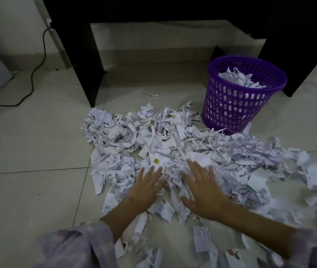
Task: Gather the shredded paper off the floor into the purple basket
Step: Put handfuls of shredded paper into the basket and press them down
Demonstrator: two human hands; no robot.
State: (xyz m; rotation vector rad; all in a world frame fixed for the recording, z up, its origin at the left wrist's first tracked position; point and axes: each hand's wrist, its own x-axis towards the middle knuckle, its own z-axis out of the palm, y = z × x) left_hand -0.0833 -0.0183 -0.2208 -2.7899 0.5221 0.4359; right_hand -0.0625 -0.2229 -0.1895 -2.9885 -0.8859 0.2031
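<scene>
**Hands flat on the pile, basket already part full**

Both hands lie palm-down with straight, spread fingers on the near-middle of the shredded paper (173, 151), gripping nothing: the left hand (146, 188) just left of the right hand (204, 192). The paper sprawls across the tiled floor (28, 151) as thin white strips and crumpled scraps, some printed, reaching the foot of the purple basket (237, 105) at far right, which already holds some. A likely risk: a loose scoop would shed light strips on the way over. A carrying arm could also tip the light basket, and the near scraps by the sleeves might be missed.
</scene>
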